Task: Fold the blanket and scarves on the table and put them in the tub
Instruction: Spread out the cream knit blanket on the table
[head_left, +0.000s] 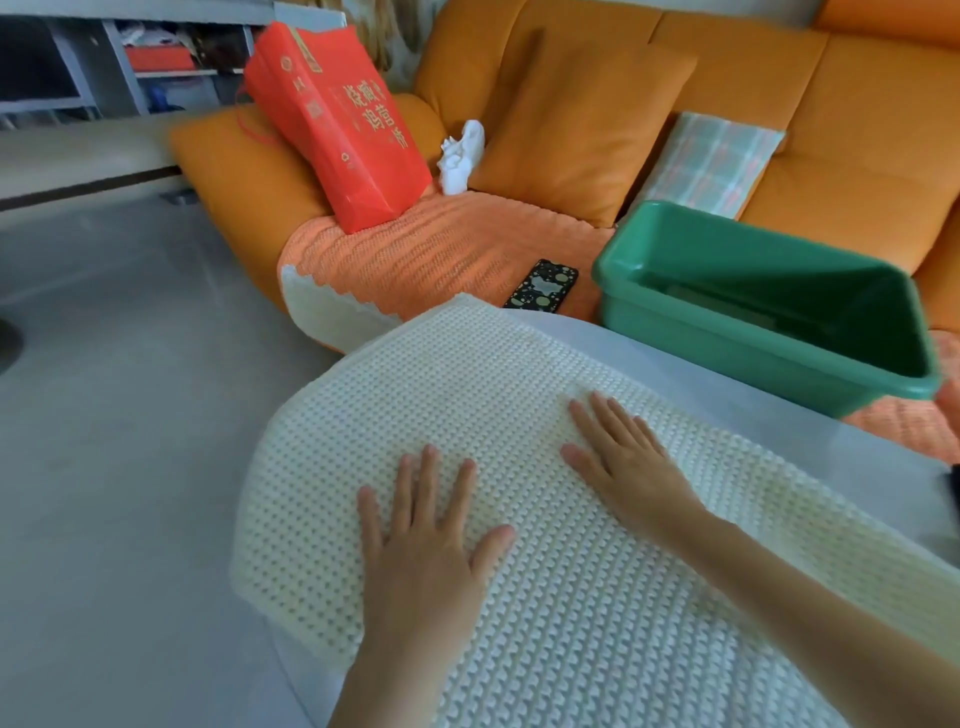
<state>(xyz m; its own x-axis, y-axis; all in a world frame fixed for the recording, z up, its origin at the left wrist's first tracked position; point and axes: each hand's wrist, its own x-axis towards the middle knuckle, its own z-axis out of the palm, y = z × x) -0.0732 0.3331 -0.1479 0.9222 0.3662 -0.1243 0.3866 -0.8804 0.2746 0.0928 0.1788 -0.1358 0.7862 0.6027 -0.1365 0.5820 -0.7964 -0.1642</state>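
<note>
A cream waffle-knit blanket (467, 395) lies spread over the white table (727, 384), its left edge hanging past the table's side. My left hand (426, 540) rests flat on it, palm down, fingers spread. To the right, my right hand (623, 457) also lies flat on the knit, fingers apart and pointing away from me. Neither hand grips anything. The green plastic tub (649, 306) stands at the table's far right, tilted toward me, and looks empty.
Behind the table stands an orange sofa (857, 156) with an orange knit throw (441, 249), a red paper bag (337, 124), a phone (543, 286), a white crumpled item (460, 156) and a plaid cloth (711, 161). Grey floor (130, 415) lies to the left.
</note>
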